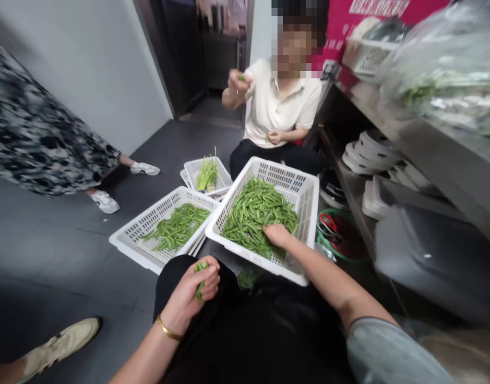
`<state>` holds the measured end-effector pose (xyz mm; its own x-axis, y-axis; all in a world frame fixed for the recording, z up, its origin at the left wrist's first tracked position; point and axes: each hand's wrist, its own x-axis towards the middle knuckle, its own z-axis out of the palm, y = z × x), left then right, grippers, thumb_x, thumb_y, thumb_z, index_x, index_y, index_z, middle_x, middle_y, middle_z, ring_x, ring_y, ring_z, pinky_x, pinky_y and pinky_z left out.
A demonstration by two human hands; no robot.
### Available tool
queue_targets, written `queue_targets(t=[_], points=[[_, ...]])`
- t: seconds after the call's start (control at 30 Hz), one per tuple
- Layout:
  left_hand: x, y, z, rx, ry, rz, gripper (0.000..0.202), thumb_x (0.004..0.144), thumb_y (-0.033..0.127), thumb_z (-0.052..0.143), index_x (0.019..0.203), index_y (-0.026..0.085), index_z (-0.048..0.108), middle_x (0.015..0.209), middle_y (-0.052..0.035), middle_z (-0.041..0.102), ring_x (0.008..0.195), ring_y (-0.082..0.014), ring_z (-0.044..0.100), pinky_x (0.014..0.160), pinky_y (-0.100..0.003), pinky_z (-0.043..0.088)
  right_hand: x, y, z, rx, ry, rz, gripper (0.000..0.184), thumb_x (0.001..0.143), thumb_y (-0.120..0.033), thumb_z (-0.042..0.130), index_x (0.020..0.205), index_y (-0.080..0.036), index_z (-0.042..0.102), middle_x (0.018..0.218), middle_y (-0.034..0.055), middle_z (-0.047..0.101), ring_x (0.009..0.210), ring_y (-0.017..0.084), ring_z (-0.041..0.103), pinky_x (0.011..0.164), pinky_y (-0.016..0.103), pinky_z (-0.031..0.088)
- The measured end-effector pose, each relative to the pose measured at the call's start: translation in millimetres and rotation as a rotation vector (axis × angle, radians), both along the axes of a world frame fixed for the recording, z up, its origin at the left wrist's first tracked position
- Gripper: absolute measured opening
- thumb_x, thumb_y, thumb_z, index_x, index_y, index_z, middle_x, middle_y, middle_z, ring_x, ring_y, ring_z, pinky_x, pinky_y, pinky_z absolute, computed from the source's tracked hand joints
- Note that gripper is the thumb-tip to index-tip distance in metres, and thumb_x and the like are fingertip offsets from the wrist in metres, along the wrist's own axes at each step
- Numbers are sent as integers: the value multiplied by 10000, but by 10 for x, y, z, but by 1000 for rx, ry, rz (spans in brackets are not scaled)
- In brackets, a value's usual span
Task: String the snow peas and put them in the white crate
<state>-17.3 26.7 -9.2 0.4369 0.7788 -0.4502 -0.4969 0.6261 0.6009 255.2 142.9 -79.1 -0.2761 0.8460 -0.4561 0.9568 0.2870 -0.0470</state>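
My left hand, above my left knee, is closed around a few green pea pods. My right hand reaches down into the heap of pea pods in the larger white basket. Its fingertips are hidden among the pods, so I cannot see whether they grip any. To the left, a second white basket bears a smaller pile of pods. The larger basket is tilted and stands close to my knees.
A person sits opposite, holding a green pod in a raised hand. Behind the baskets, a white tray bears leafy green stalks. Metal shelves with plastic containers line the right. Another person's patterned skirt is at left.
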Motion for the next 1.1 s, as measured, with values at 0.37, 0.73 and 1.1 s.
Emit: queue_targets(t=[0.37,0.73,1.1], points=[[179,-135,-14,117,237,32,308,687,379,729,795,115,613,461,59,430,342,-15,229,364,-179,108,24,-563,626,444,300,-4,176,887,-178,397,847,-162,568,785,44,630,683,129,595,634,225,411],[183,-404,1,155,288,123,339,603,381,789,756,128,623,420,88,326,351,-19,225,364,-181,128,-706,-1475,973,396,846,428,75,848,-176,499,807,-184,561,744,24,589,637,142,546,577,245,442],[147,-485,144,243,184,-180,319,627,315,770,824,89,659,448,45,434,347,-17,275,355,-173,167,-578,-1465,1028,-440,1387,-108,269,677,-377,719,663,-126,624,586,22,637,533,120,585,537,239,469]])
